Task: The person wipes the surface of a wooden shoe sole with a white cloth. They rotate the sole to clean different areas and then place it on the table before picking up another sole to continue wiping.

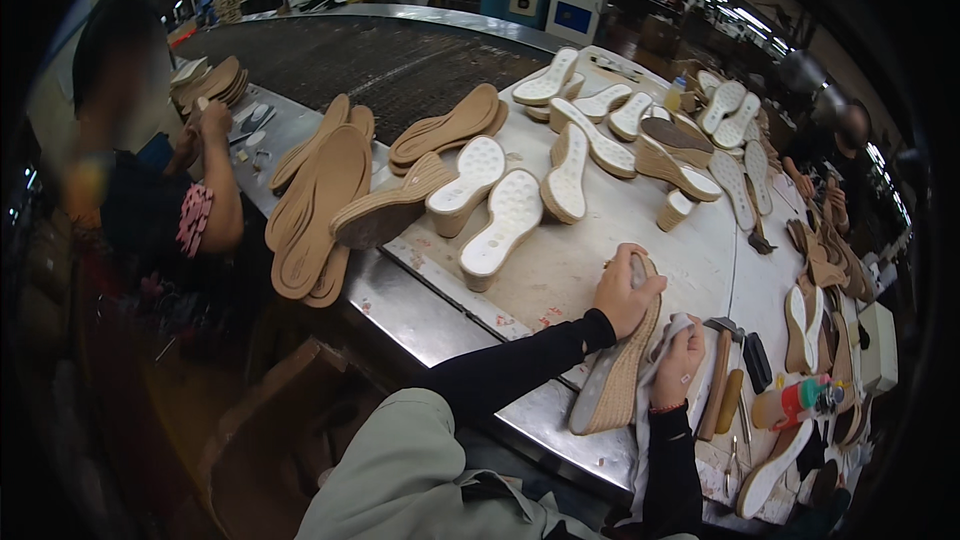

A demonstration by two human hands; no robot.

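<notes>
Tan, rope-textured wedge sole [622, 375] tilted at the counter's [700, 270] near edge, upper end gripped by the left hand [622, 292]. Right hand [682, 362] clutches a pale cloth [657, 348] beside it; hammer [715, 385] near at 3 o'clock, white-topped wedges [502, 227] towards 11.

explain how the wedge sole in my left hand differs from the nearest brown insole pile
The wedge sole is thick, with a woven-look side; the brown insole pile has thin, flat pieces. The wedge sole is held in the left hand; the brown insole pile lies unheld. Both have long, foot-shaped outlines.
</notes>
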